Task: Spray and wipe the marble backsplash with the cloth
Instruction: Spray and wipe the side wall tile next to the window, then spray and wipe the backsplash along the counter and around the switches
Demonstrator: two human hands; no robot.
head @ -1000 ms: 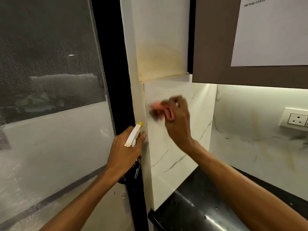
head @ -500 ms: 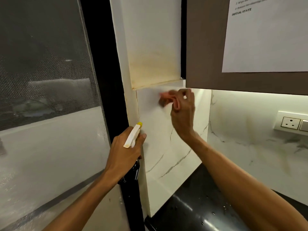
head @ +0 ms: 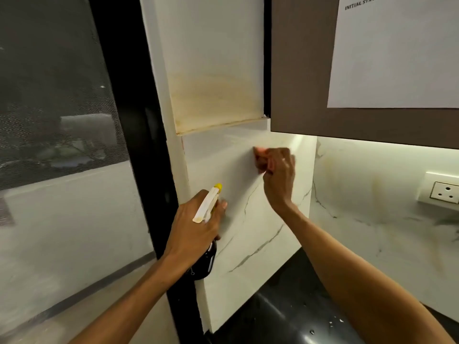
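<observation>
Nearest, below my arms, lies the glossy black counter [head: 285, 316], with a few water drops [head: 332, 321] toward its right side. From it rises the white, grey-veined marble backsplash [head: 248, 232]: one panel on the side wall straight ahead, another on the back wall to the right, lit from under the cabinet [head: 298, 70].

My left hand [head: 193, 227] is wrapped around the neck of the spray bottle [head: 207, 207]. Its white trigger head and yellow nozzle point up at the side panel, close to the stone. Its dark body hangs below my palm, across the edge of the black window frame [head: 139, 120].

Higher up, my right hand [head: 278, 175] is bunched around the pink cloth [head: 259, 153] and presses it against the side panel, a little below the marble's top edge. Only a blurred scrap of cloth shows past my fingers.

Above the marble is a pale wall panel [head: 213, 95], stained yellow-brown along its lower part. The brown cabinet beside it carries a white sheet of paper [head: 397, 50] reading "INITIAL STATE". A white socket [head: 444, 191] sits on the back wall at far right. To the left, a mesh screen [head: 49, 95] covers the dark window.
</observation>
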